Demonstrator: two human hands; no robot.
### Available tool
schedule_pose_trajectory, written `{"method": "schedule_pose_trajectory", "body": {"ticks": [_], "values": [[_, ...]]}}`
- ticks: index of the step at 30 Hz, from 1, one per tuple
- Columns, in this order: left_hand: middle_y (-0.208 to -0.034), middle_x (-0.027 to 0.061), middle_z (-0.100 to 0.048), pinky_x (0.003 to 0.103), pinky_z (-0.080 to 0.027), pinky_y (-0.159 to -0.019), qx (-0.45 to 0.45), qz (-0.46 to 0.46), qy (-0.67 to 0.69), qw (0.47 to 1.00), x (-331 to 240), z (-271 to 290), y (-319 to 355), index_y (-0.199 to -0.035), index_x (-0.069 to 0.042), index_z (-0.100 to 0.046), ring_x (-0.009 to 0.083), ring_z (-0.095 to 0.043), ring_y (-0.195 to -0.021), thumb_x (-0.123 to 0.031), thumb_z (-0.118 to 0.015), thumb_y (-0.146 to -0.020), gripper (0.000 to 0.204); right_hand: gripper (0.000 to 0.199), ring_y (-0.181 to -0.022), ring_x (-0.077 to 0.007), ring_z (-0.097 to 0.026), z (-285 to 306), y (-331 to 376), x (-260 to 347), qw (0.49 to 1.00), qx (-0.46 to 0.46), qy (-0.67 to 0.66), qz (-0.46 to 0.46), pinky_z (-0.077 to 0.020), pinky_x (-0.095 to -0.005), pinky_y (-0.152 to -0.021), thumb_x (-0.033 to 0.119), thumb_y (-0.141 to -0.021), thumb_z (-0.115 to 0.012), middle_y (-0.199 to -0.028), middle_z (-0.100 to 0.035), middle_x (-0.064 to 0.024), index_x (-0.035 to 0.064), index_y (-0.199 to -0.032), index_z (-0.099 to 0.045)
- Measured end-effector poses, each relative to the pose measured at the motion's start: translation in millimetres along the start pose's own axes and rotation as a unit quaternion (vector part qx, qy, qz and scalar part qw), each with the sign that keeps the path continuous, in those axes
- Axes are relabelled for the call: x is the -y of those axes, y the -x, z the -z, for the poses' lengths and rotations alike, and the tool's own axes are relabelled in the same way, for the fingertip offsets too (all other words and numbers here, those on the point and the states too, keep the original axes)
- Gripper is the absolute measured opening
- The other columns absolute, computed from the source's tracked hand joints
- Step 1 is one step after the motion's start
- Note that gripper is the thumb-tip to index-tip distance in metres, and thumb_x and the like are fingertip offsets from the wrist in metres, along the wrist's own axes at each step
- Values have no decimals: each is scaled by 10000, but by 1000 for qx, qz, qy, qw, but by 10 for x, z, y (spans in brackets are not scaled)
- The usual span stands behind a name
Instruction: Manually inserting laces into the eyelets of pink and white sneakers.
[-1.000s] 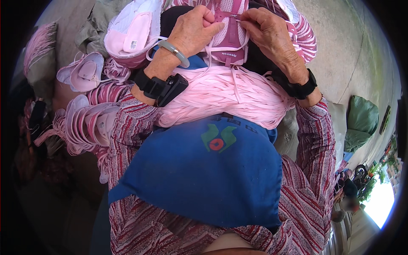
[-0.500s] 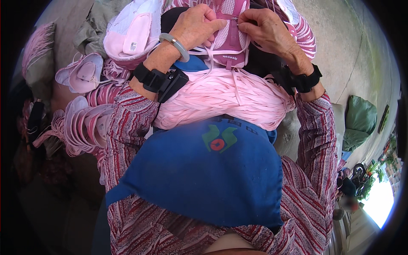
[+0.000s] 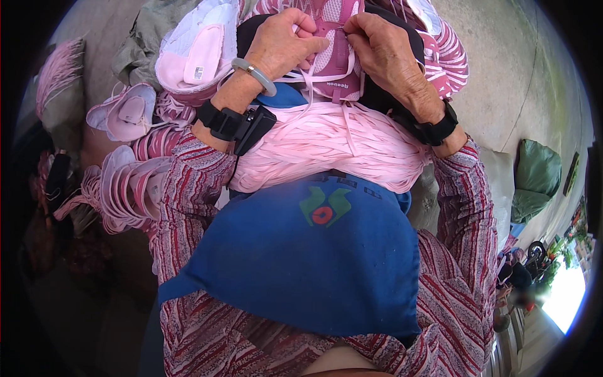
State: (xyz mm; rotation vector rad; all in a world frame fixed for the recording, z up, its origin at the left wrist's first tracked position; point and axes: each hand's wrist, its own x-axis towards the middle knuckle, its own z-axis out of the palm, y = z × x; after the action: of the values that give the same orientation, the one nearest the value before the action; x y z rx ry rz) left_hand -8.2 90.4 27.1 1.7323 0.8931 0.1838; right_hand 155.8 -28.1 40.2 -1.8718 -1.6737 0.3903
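A pink shoe upper (image 3: 341,60) with a mesh tongue lies at the top centre, between my two hands. My left hand (image 3: 279,45) is closed at its left edge, thumb pointing toward the tongue. From the right, my right hand (image 3: 392,56) pinches at the strap across the tongue, its fingertips on what looks like a thin shoelace end. A pale pink shoelace (image 3: 325,80) loops below my left hand and over the lower part of the upper. Just below lies a thick bundle of pale pink laces (image 3: 326,151) across my lap.
A pink-and-white shoe upper (image 3: 200,50) lies left of my left hand. More stacked uppers (image 3: 135,182) stand lower left, and striped ones (image 3: 447,63) at the upper right. A lace bunch (image 3: 59,75) hangs at far left. A green cover (image 3: 538,166) lies right. My blue apron (image 3: 308,264) covers my front.
My right hand has shifted slightly left, its fingertips now closer to the middle of the tongue strap. The left hand has moved only slightly left and stays closed at the upper's edge.
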Motion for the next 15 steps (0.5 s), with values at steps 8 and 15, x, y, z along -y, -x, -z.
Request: {"method": "schedule_pose_trajectory", "body": {"ticks": [8,15], "values": [[-716,25,-634,176,-506,-472,-30,-50,-4,998,-44,-57,36,-943,-6,-612,62,-599,-560,-107,-765,-805,229,155,-779,-271,-690,22,7,54,996,-34,-13,-86,-546,-317,-716,104,-882,-628,-866,-685,-158,5,-1001,-620],[-777,74,-697,297,-559,-642,-100,-159,-109,976,-124,-143,36,-919,-64,-648,177,-685,-663,-120,-736,-785,170,196,-757,-322,-673,-80,11,51,997,-60,22,-52,-532,-361,-688,101,-866,-630,-835,-669,-180,-12,-1019,-584]]}}
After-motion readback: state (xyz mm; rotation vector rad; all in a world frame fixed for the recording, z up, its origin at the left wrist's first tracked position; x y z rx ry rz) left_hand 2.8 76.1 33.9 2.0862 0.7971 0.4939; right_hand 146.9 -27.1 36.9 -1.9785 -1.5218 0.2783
